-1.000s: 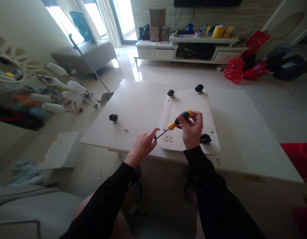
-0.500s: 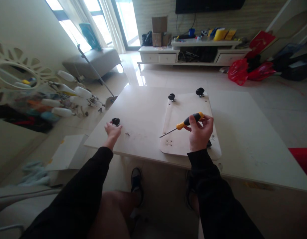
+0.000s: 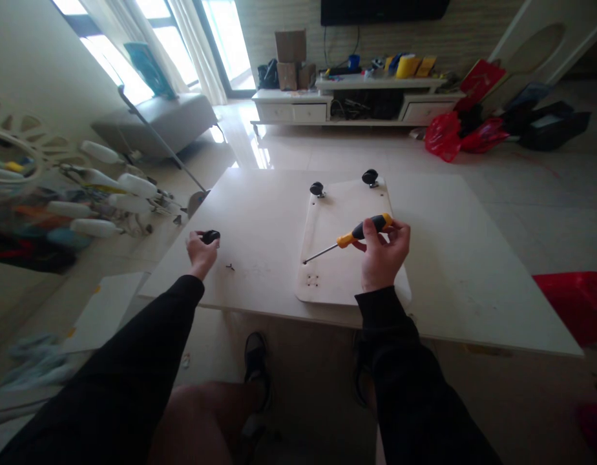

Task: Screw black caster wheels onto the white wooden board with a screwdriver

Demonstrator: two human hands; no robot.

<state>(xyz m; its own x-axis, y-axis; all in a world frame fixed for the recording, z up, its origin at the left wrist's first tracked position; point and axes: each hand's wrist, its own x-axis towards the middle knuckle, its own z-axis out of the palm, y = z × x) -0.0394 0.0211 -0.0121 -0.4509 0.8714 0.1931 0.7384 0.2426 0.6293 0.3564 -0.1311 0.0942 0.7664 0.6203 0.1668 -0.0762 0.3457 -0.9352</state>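
Note:
My left hand (image 3: 201, 252) is closed on a black caster wheel (image 3: 212, 236) over the left part of the table. Just to the right of it, a few small screws (image 3: 230, 267) lie on the tabletop. In my right hand (image 3: 384, 253) is a yellow and black screwdriver (image 3: 364, 230), its shaft slanting down to the left over a pale wooden board (image 3: 344, 258). Two black casters, a left one (image 3: 316, 188) and a right one (image 3: 369, 177), stand on the board's far corners. At its near left corner show several small holes (image 3: 313, 279). My right hand and sleeve hide the near right corner.
The white table (image 3: 264, 213) carries the board. A red object (image 3: 572, 300) stands past its right edge. Beyond are a TV cabinet (image 3: 291, 111), red plastic bags (image 3: 444, 137) and a grey bench (image 3: 153, 123). A white box (image 3: 104, 307) sits on the floor at left.
The view has turned slightly right, so things sit further left. My left hand has lifted the caster a little. The screwdriver stays in my right hand above the board.

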